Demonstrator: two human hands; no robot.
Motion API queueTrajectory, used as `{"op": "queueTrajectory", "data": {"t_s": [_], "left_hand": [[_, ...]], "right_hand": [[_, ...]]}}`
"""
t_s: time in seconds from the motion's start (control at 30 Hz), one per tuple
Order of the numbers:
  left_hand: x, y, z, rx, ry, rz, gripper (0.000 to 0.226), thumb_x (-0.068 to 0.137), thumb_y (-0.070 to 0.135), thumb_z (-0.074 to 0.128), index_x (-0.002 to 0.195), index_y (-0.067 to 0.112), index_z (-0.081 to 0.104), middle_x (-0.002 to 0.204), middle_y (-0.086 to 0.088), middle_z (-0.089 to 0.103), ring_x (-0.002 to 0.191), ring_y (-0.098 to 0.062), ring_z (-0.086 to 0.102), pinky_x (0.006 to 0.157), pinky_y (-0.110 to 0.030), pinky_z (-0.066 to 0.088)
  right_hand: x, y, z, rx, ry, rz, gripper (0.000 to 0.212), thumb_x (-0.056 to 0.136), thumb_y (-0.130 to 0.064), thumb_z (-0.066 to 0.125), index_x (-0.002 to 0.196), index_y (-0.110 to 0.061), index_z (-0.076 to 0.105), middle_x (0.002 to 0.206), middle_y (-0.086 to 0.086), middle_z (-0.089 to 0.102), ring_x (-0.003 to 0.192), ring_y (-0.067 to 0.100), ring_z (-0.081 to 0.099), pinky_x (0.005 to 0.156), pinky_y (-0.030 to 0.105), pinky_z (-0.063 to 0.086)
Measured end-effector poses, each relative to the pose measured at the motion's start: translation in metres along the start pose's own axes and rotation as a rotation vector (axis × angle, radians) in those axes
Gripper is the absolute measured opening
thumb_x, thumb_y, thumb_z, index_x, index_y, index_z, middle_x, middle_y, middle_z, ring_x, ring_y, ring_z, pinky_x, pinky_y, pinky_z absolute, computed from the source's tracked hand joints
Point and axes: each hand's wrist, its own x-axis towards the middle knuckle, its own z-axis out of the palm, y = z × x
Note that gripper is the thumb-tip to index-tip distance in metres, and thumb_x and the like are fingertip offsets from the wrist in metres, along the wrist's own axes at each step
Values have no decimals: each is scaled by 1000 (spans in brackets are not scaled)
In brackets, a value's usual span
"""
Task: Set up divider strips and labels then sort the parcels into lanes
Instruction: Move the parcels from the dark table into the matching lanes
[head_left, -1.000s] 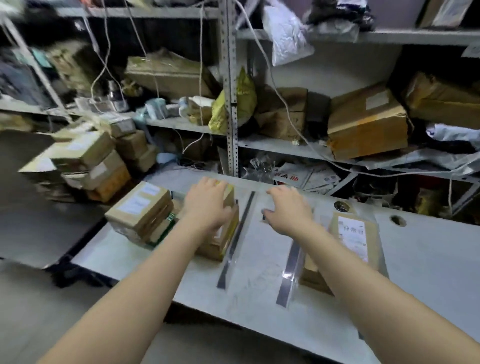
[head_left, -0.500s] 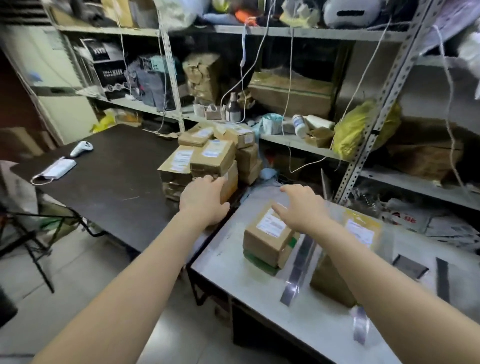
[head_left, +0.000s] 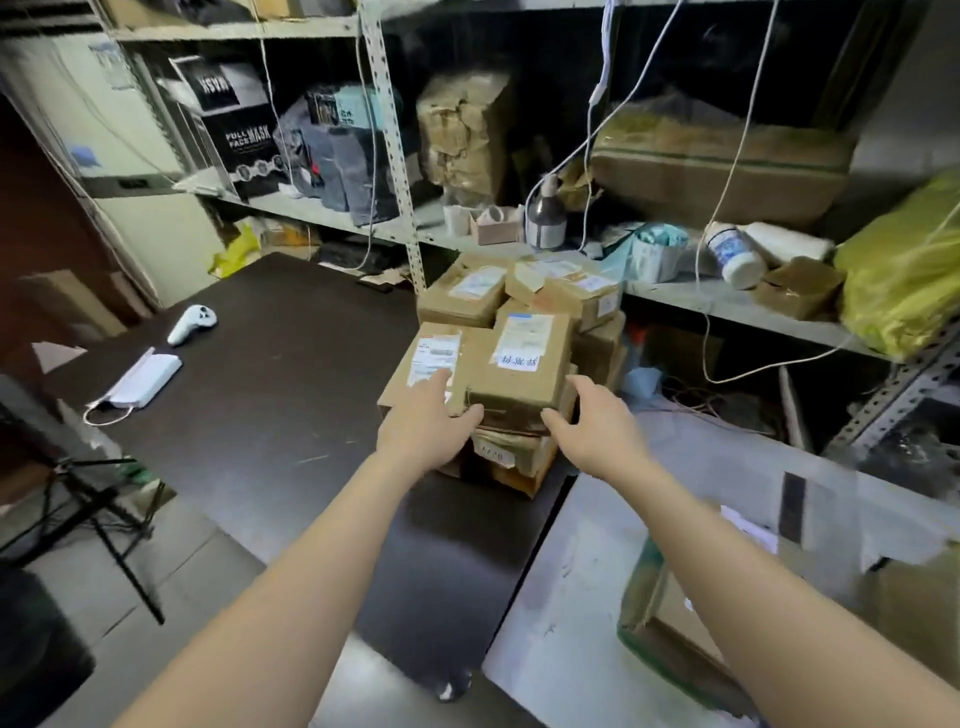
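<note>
The top parcel (head_left: 521, 365) of the stack on the dark table (head_left: 270, 395) lies between both hands, the left hand (head_left: 423, 423) spread touching its near-left corner, the right hand (head_left: 597, 426) spread just beside, grasping nothing.

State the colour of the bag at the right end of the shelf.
Yellow bag; the head view shows it best.

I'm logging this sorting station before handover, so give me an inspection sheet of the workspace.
Surface: dark table adjoins grey table.
Job's things: parcel stack on the dark table; top parcel labelled.
Clutter: face mask, white controller.
Hands: left hand and right hand flank the top parcel, fingers open.
Cables: white cords hang over the shelves.
Surroundings: shelving crowded with boxes and bags.
</note>
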Motion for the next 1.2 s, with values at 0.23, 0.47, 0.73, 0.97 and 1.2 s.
{"op": "queueTrajectory", "data": {"t_s": [0.23, 0.47, 0.73, 0.97, 1.2], "left_hand": [[85, -4, 36, -424, -223, -122, 76, 93, 55, 63, 155, 22, 34, 142, 6, 53, 131, -18, 50, 88, -24, 42], [92, -17, 44, -525, -227, 52, 56, 90, 41, 72, 141, 30, 50, 119, 19, 59, 115, -6, 56, 95, -27, 45], [56, -30, 26, -584, -252, 269, 59, 90, 36, 74, 143, 32, 48, 120, 20, 57, 113, -4, 53, 93, -22, 43], [7, 2, 29, -670, -303, 435, 42, 81, 34, 81, 116, 41, 59, 106, 27, 61, 98, 10, 61, 94, -31, 55], [-85, 84, 69, -587, -374, 693, 50, 79, 58, 67, 127, 44, 58, 117, 9, 64, 113, -10, 59, 99, -40, 52]], "right_hand": [[63, -6, 38, 438, 48, 244, 60, 98, -42, 63, 152, -23, 43, 142, -3, 59, 127, 18, 54, 92, 27, 41], [57, -16, 50, 609, 111, 296, 55, 96, -42, 66, 148, -31, 49, 139, -10, 61, 121, 10, 57, 96, 30, 49], [-9, -51, 46, 648, 262, 366, 49, 98, -35, 64, 145, -29, 52, 135, -13, 61, 123, 8, 54, 94, 27, 45], [-93, -45, 10, 611, 382, 476, 43, 96, -44, 62, 138, -35, 57, 127, -18, 63, 117, 6, 59, 73, 18, 47], [-203, 7, -56, 572, 569, 532, 36, 95, -35, 64, 130, -31, 64, 120, -13, 70, 113, 10, 64, 92, 27, 51]]}}
